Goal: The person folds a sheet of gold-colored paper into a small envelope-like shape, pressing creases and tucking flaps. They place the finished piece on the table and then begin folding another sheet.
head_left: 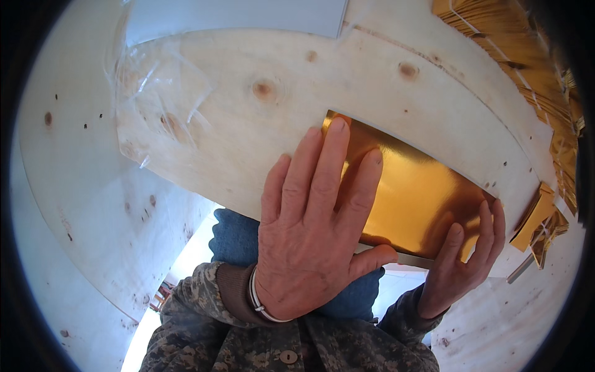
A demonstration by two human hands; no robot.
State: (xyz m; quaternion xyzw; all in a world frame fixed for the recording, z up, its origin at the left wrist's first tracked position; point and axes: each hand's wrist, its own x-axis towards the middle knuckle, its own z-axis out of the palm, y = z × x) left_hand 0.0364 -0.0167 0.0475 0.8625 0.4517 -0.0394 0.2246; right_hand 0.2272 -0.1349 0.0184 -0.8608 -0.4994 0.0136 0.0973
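Note:
A shiny gold sheet [409,186] lies at a slant on the pale wooden table, near its front edge. My left hand [316,217] is spread flat over the sheet's left end. Its fingers point away from me, and the thumb reaches right along the near edge. At the right end of the sheet is my right hand [465,257], fingers apart and slightly curved, the tips touching the corner and edge. Part of the right hand's grip side is hidden from view.
Gold folded paper pieces [508,43] are heaped along the far right. A smaller gold bundle [538,220] lies beyond my right hand, beside a thin grey rod [519,269]. Clear plastic film [155,87] covers the table's left, below a white sheet [235,15] at the back.

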